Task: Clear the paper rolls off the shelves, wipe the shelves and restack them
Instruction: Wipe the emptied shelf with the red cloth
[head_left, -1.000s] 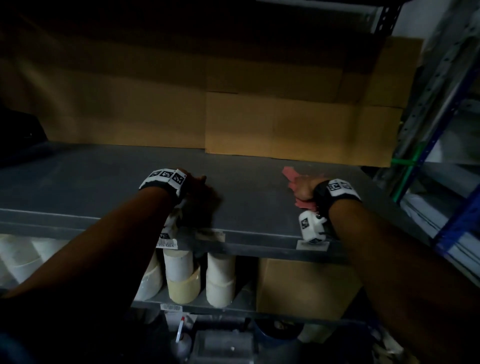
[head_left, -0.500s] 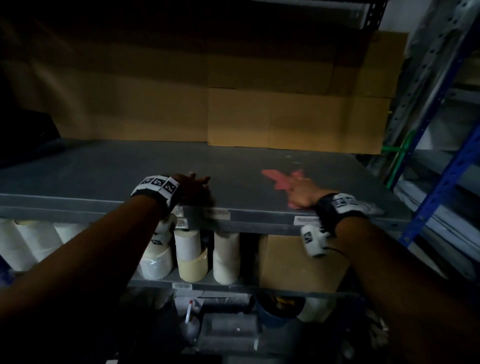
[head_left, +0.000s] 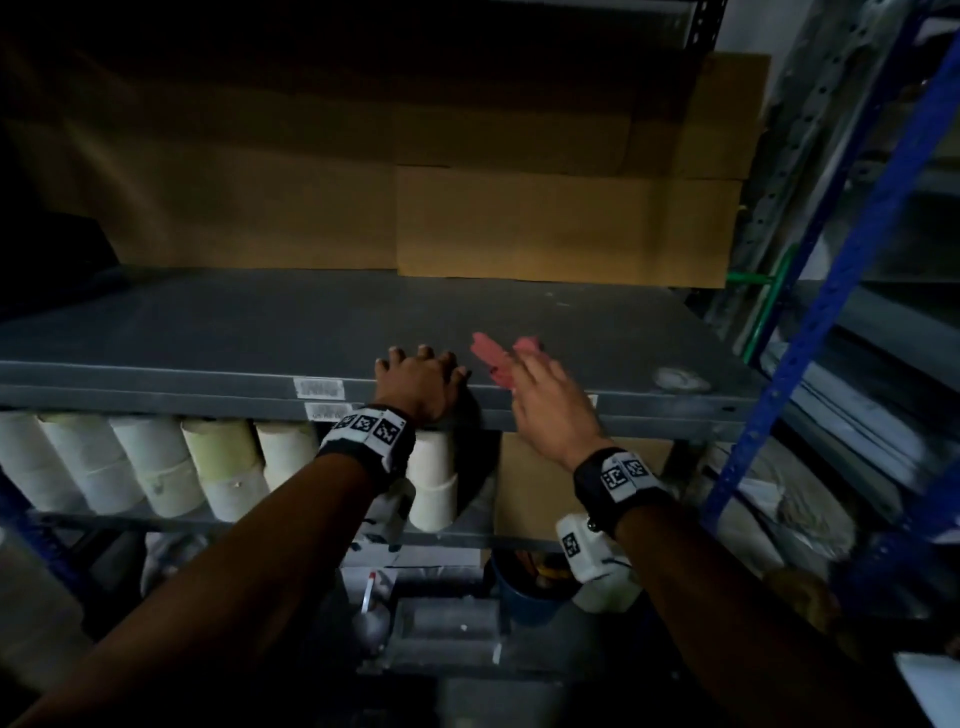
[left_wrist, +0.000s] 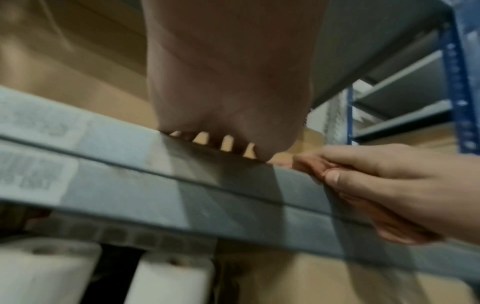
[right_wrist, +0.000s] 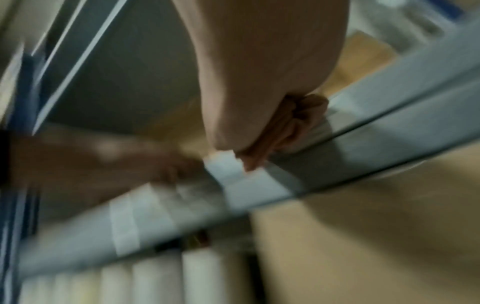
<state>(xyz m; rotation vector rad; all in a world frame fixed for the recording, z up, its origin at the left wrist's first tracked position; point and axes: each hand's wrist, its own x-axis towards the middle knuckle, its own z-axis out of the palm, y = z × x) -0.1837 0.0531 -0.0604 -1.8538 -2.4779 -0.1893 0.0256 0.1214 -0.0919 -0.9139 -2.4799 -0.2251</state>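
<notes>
The upper grey shelf (head_left: 234, 332) is bare. My left hand (head_left: 421, 382) rests on its front edge, palm against the lip and fingers laid flat on top, as the left wrist view shows from below. Just to its right, my right hand (head_left: 540, 400) holds a pink cloth (head_left: 491, 358) down on the shelf near the front edge. In the right wrist view the cloth (right_wrist: 296, 123) is bunched under the fingers. Several white and cream paper rolls (head_left: 156, 467) stand on the shelf below.
Flat cardboard sheets (head_left: 561, 223) line the back of the upper shelf. A cardboard box (head_left: 535, 488) sits beside the rolls on the lower shelf. A blue rack upright (head_left: 831, 291) stands at the right. A whitish smudge (head_left: 680, 378) marks the shelf's right front corner. A dark bucket (head_left: 524, 592) sits below.
My right hand has slid the pink cloth left along the shelf's front, closer to my left hand. The left hand stays on the shelf edge. More rolls show below.
</notes>
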